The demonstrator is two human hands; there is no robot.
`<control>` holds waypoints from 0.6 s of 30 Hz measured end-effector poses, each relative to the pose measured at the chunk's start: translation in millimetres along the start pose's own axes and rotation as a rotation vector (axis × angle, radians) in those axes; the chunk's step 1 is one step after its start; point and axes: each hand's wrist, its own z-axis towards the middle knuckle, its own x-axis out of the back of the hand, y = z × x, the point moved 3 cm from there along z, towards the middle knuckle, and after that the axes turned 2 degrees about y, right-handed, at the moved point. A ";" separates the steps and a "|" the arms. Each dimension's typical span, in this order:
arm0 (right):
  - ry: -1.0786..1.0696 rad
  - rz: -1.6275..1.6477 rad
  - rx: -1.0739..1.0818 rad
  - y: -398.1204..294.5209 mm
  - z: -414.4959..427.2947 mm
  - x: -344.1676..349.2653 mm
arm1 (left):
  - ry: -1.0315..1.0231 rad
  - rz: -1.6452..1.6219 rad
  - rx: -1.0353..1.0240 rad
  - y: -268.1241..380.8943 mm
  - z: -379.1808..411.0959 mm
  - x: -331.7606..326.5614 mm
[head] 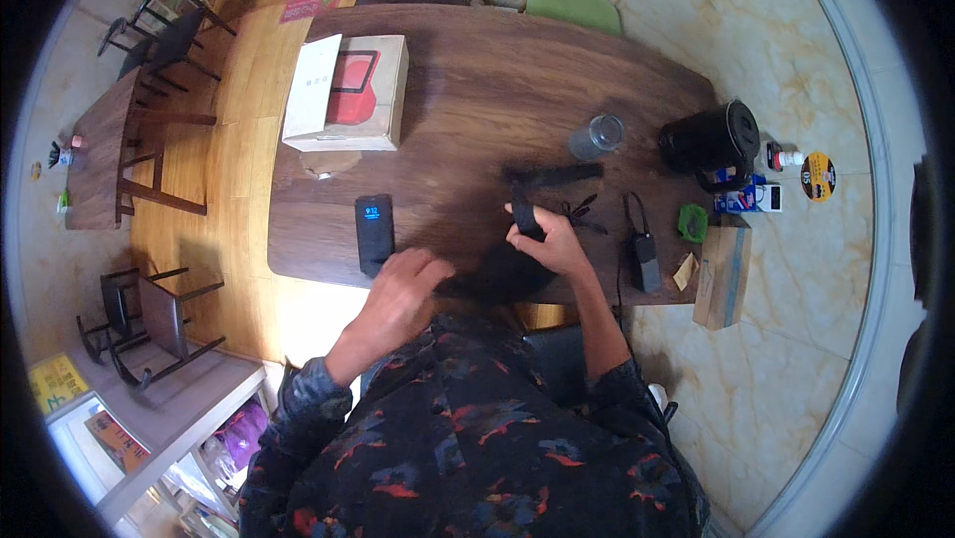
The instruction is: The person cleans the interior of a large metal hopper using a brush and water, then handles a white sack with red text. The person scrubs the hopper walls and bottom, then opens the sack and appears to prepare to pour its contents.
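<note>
My right hand (553, 241) grips a black strap (525, 216), which stands up between thumb and fingers. Below it, a dark fabric-like bundle (515, 273) lies along the table's near edge; its shape is hard to make out. My left hand (406, 286) is slightly blurred at that edge, fingers curled towards the bundle. Whether it holds anything is hidden. Just beyond its knuckles lies a black smartphone (374, 236) with its screen lit. Past my right hand are a dark flat strip (556, 174) and a thin black cable (586, 213).
On the wooden table (462, 75) stand an open cardboard box (388, 94), a clear glass (597, 137) and a black kettle (709, 139). A power adapter (643, 262), green object (692, 222) and long carton (722, 277) line the right side. Chairs stand beyond the far edge.
</note>
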 end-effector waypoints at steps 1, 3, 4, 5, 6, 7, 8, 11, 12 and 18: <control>-0.083 0.046 -0.082 -7.9 -1.0 -5.2 | -0.006 -0.011 -0.032 1.8 10.1 -5.1; -0.137 0.078 0.003 -30.8 -0.7 -15.5 | -0.021 -0.009 -0.090 5.6 26.7 -15.1; -0.153 0.077 0.037 -37.9 -3.1 -16.5 | -0.029 -0.013 -0.133 8.6 37.4 -24.0; -0.126 0.062 0.092 -32.8 -4.0 -21.5 | -0.036 -0.015 -0.173 11.4 45.2 -31.1; -0.197 0.059 0.073 -35.1 -4.6 -25.7 | -0.029 -0.016 -0.179 12.9 52.3 -36.9; -0.270 0.057 0.055 -38.6 -5.0 -30.0 | -0.023 -0.016 -0.183 14.3 57.7 -41.4; -0.344 0.057 0.038 -40.9 -5.7 -35.9 | -0.016 -0.013 -0.185 13.8 59.5 -43.9; -0.223 0.103 -0.025 -28.2 -10.4 -40.0 | 0.077 0.035 -0.228 17.6 62.6 -39.2; -0.202 0.131 -0.069 -24.7 -11.0 -40.2 | 0.147 0.040 -0.251 18.2 61.5 -36.4; -0.220 -0.134 -0.395 -23.0 -51.3 8.2 | 0.576 -0.110 0.405 -63.8 -82.7 -19.2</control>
